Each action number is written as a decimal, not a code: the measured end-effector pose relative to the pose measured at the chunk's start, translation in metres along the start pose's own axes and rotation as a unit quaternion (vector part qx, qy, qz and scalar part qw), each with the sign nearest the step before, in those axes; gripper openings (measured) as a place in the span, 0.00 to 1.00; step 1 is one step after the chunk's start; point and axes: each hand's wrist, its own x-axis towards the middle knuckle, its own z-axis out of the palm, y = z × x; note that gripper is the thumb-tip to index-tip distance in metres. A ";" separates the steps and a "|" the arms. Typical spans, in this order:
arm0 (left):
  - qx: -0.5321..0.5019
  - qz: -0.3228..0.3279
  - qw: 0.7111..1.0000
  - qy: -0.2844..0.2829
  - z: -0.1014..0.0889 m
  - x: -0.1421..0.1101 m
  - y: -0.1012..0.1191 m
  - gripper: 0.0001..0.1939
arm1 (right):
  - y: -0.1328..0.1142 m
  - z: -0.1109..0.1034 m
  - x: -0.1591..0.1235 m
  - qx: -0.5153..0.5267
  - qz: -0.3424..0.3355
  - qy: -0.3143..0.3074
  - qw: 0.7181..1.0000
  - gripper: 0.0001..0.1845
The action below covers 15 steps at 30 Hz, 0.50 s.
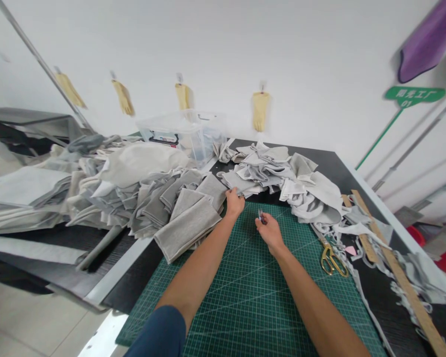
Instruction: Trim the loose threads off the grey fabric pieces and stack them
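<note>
My left hand [235, 203] is at the near edge of a heap of light grey cloth pieces [262, 166], its fingers curled on a grey cloth piece [241, 182]. My right hand [270, 232] is closed around a small metal-tipped tool [260, 215], held just above the green cutting mat [241, 287]. Most of that tool is hidden by the fingers, so its kind is unclear. Left of my left arm lies a stack of folded grey cloths [189, 223], overlapping the mat's edge.
Gold-handled scissors [332, 260] lie on the mat's right side. Beyond them are fabric scraps [357, 228] and a long wooden ruler [401, 277]. A clear plastic box [186, 131] stands at the back. More cloth piles [40, 186] cover the left. Yellow gloves [260, 110] hang on the wall.
</note>
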 end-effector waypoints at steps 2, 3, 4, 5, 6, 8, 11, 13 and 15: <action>-0.023 0.012 1.000 -0.005 0.002 -0.006 0.006 0.26 | -0.001 0.000 -0.003 0.005 0.003 0.004 1.000 0.16; -0.034 0.020 0.999 -0.011 0.003 -0.010 0.009 0.27 | -0.001 0.000 -0.004 0.007 0.004 0.007 1.000 0.15; -0.045 0.030 0.998 -0.018 0.004 -0.017 0.013 0.28 | -0.002 -0.001 -0.006 0.010 0.005 0.012 1.000 0.15; -0.055 0.038 0.997 -0.026 0.005 -0.025 0.017 0.28 | -0.002 -0.003 -0.008 0.012 0.007 0.019 1.000 0.14; -0.063 0.045 0.996 -0.033 0.006 -0.034 0.021 0.29 | -0.003 -0.004 -0.010 0.014 0.008 0.026 1.000 0.14; -0.078 0.058 0.994 -0.047 0.007 -0.056 0.028 0.28 | -0.004 -0.010 -0.014 0.019 0.013 0.043 0.999 0.14; -0.091 0.067 0.991 -0.071 0.006 -0.095 0.034 0.28 | -0.003 -0.020 -0.021 0.028 0.020 0.064 0.997 0.14; -0.096 0.070 0.989 -0.087 0.001 -0.122 0.036 0.29 | -0.001 -0.027 -0.025 0.035 0.025 0.072 0.996 0.14; -0.097 0.074 0.987 -0.101 -0.005 -0.148 0.038 0.30 | 0.002 -0.033 -0.029 0.043 0.031 0.075 0.996 0.14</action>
